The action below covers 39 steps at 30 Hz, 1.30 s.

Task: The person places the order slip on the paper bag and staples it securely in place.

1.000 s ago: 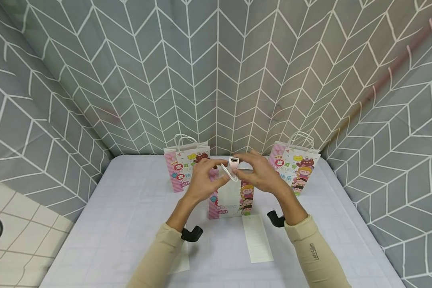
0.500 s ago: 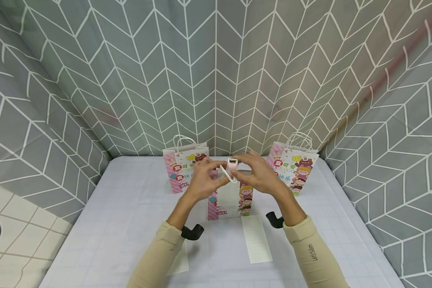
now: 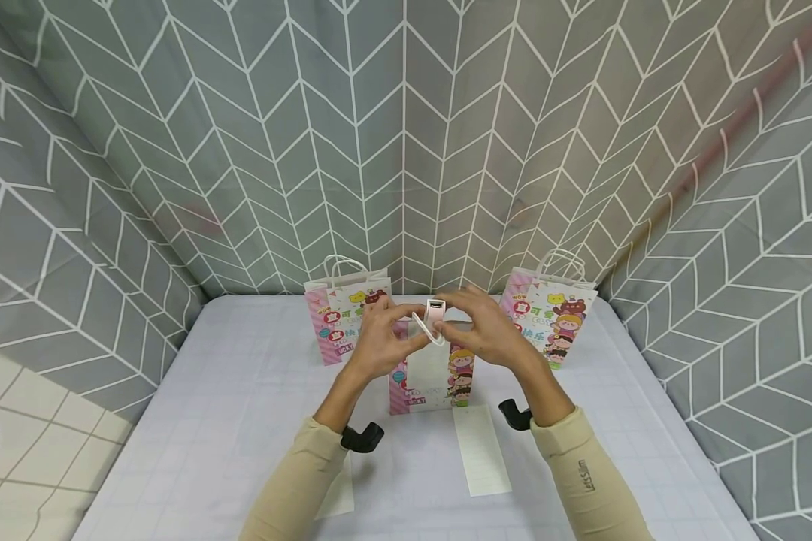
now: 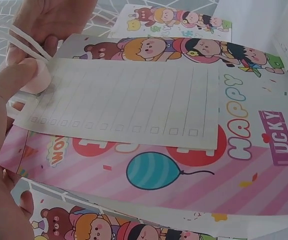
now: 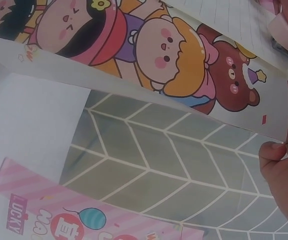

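Observation:
In the head view both hands meet at the top edge of the middle paper bag (image 3: 462,376), printed with cartoon figures. A lined checklist slip (image 4: 129,100) lies flat against the bag's front, its end at the bag's top. My right hand (image 3: 489,324) pinches a small pink and white stapler (image 3: 434,310) between thumb and index finger, right at that edge. My left hand (image 3: 379,340) grips the bag's top with the slip, thumb in front and fingers behind. The left thumb touches the stapler (image 4: 38,80) in the left wrist view. A white cord handle (image 3: 427,329) loops between the hands.
Matching gift bags stand behind, at the left (image 3: 326,330) and at the right (image 3: 548,330). One more checklist slip (image 3: 482,451) lies in front of the middle bag. Another slip (image 3: 339,492) is partly hidden by the left forearm. A grey patterned curtain (image 3: 406,150) encloses the table.

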Each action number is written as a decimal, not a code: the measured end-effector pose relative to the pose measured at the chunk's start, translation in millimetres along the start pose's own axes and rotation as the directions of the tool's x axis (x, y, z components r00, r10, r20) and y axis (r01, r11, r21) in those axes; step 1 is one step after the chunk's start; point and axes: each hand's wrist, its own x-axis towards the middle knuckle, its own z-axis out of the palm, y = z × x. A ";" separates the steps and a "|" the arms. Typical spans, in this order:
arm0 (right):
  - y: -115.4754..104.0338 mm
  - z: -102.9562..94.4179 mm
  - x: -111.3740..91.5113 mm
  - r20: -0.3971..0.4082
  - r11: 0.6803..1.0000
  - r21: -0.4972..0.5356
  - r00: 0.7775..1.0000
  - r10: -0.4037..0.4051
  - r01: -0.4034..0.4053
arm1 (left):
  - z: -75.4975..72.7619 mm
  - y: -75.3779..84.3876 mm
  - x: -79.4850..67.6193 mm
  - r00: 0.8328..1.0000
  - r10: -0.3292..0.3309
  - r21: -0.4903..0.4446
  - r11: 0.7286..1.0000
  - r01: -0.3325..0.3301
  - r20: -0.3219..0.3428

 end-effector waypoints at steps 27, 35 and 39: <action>6.4 8.3 -1.3 -0.025 0.995 0.100 0.999 0.031 -0.028 | 1.2 -2.2 -1.1 1.000 0.022 0.021 1.000 -0.021 -0.023; 3.2 5.8 -5.3 0.025 0.993 0.092 0.997 0.069 -0.071 | 1.5 -2.9 -1.2 0.999 0.033 0.040 0.999 -0.032 -0.021; 3.1 4.2 -6.1 0.020 0.992 0.107 0.998 0.059 -0.060 | 0.7 -1.5 -1.1 0.999 0.039 0.031 0.999 -0.038 -0.019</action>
